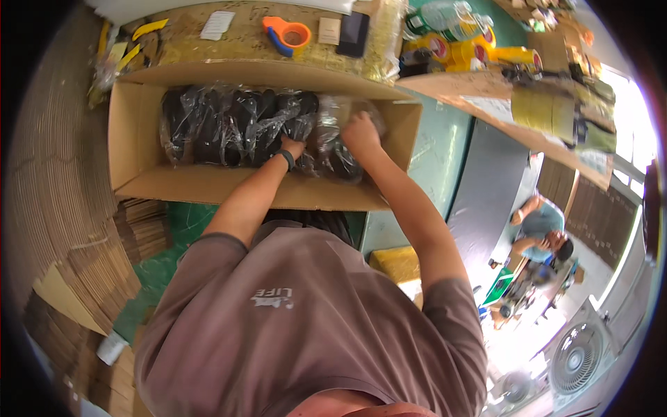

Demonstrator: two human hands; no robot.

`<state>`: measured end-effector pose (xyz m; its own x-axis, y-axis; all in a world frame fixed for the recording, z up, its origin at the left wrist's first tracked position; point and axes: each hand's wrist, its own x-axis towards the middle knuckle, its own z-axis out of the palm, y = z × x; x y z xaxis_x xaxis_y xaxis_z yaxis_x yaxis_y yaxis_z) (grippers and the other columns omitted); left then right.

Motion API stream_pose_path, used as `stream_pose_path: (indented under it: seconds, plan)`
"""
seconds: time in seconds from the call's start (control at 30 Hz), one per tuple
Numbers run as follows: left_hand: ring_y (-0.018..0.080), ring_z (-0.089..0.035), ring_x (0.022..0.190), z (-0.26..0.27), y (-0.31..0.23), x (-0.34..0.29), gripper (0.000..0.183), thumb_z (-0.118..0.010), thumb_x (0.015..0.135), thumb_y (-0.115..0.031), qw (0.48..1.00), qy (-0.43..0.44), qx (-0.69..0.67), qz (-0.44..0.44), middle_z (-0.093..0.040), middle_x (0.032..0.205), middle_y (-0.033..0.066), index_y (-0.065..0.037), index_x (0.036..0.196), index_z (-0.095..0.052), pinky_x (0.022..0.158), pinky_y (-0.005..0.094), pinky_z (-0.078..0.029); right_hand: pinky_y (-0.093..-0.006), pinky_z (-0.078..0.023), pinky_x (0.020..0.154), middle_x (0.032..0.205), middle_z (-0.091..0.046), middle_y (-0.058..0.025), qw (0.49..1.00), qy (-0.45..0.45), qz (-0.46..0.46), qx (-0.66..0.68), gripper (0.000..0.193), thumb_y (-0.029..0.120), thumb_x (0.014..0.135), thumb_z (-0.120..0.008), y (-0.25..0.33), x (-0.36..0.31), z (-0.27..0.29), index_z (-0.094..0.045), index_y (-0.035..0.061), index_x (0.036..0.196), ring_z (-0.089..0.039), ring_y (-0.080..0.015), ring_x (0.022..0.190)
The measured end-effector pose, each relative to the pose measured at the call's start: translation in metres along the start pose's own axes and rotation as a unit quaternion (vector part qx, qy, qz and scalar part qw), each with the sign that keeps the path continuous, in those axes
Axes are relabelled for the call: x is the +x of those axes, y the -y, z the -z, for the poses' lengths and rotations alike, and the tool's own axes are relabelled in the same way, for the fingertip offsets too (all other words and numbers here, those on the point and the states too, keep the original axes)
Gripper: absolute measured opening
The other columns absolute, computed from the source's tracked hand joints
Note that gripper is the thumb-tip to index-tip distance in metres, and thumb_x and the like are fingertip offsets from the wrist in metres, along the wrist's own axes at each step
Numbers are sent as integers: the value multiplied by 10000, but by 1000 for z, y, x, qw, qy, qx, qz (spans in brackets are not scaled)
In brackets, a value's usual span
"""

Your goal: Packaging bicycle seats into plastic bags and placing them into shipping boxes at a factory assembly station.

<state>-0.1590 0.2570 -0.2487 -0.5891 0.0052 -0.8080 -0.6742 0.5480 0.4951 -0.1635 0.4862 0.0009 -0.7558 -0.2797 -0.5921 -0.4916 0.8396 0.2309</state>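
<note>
A long open cardboard box (278,187) lies in front of me. Inside it, a row of dark rounded items in clear plastic bags (236,128) fills the left and middle; what the items are I cannot make out. My left hand (293,147) reaches over the near wall and presses in among the bags, its fingertips mostly hidden. At the right end of the row sits a paler, slightly blurred clear plastic bag (340,156) with dark contents. My right hand (361,132), fingers curled, grips the top of this bag. A bare cardboard gap separates it from the box's right wall.
Behind the box, a worktable (236,45) carries an orange and blue tape dispenser (287,35), a dark phone (353,33) and yellow-handled cutters (149,28). Yellow tape rolls (472,54) and bottles (445,19) stand at the back right. Stacked flat cardboard (69,174) lines the left. Another person (542,222) sits far right.
</note>
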Motion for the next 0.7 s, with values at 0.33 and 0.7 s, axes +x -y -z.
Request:
stream_pose_path:
  seconds: [0.33,0.7]
  plan:
    - [439,-620,1431,90,-86,-184,742,-801,1000,-307,877,60,204,-430,-641,1540,280,4,1616,-528,1210,493,-492,-691,-343,1297,1590,-576,-214,834,-245,-220,442,530,187,895,-807,131,-107,-16,-726,124,1415,-458,-482,1563]
    - [305,-740,1191,-186,-40,-517,426,-720,1093,-130,694,408,241,-541,-773,1304,193,11,1490,-652,1063,406,-574,-488,-560,1101,1295,-736,-203,408,-540,-597,431,420,18,923,-816,306,-574,-110,-718,14,1331,-685,-416,1266]
